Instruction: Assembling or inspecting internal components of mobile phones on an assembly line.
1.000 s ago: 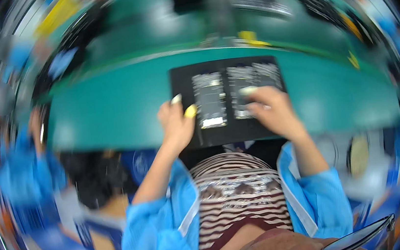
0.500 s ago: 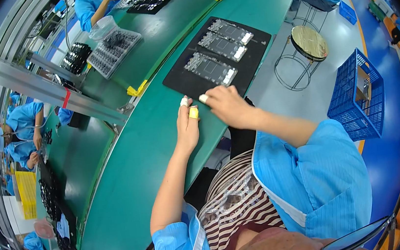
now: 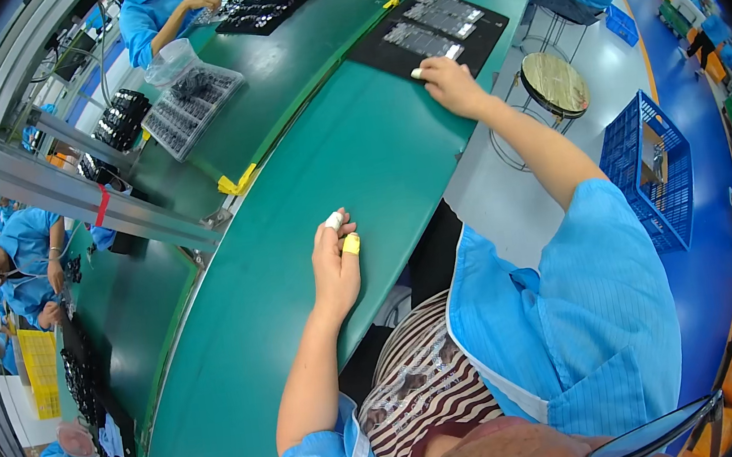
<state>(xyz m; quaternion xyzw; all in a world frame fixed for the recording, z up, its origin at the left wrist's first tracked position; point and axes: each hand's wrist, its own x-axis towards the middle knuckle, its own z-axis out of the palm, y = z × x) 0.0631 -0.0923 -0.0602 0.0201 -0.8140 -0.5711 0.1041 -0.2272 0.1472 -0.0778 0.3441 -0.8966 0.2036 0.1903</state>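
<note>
A thin black mat (image 3: 490, 32) bears several flat grey circuit boards (image 3: 444, 14) with pale ends. At the mat's near edge is my right hand (image 3: 451, 85), arm stretched far out. Its fingers are bent and closed on the edge, with a white cover on one fingertip; the underside of the grip is hidden. My left hand (image 3: 335, 268) rests on the green bench (image 3: 305, 326), well apart from the mat. Its fingers are half curled and slightly apart, with white and yellow fingertip covers, and nothing shows in them.
Across the bench's raised divider stand a grey compartment tray (image 3: 193, 113) and a clear tub (image 3: 170, 63). A metal post (image 3: 83, 197) slants in at left. A round stool (image 3: 554, 83) and a blue crate (image 3: 649, 174) stand on the floor at right. Co-workers in blue sit nearby.
The black mat with its boards has slid away along the bench, toward the upper right, together with my right hand. My left hand has shifted slightly nearer and stays on the bench.
</note>
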